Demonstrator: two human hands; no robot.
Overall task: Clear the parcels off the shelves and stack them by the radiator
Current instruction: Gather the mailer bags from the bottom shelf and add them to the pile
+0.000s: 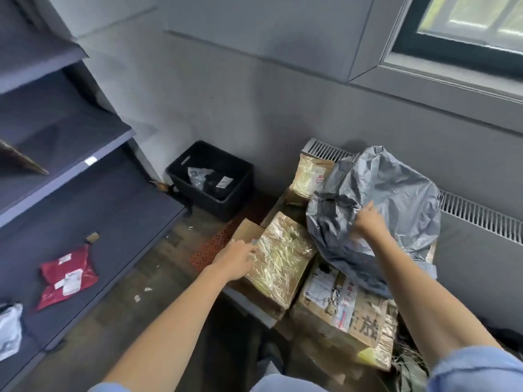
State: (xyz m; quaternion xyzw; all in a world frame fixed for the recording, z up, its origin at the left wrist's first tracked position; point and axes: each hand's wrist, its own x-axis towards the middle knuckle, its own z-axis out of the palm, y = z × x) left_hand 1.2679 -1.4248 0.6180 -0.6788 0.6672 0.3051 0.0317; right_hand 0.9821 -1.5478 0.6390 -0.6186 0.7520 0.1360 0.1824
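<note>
A big grey plastic parcel bag (pixel 393 199) lies on top of the pile of cardboard boxes by the radiator (pixel 478 215). My right hand (pixel 368 220) grips its crumpled front. My left hand (pixel 236 260) rests against the left edge of a tape-wrapped cardboard box (pixel 280 261) in the pile. Lower in the pile are a labelled box (pixel 345 312) and, at the back, another taped box (pixel 310 174). On the lowest shelf (pixel 119 222) to the left lie a red parcel (pixel 66 275) and a white parcel (pixel 10 331); a cardboard corner (pixel 21 161) pokes in one shelf up.
A black plastic crate (pixel 210 179) with small packets stands in the corner between shelves and pile. A red perforated sheet (pixel 210 244) lies on the floor by the boxes. A window (pixel 464 26) sits above the radiator. The upper shelves hold nothing in view.
</note>
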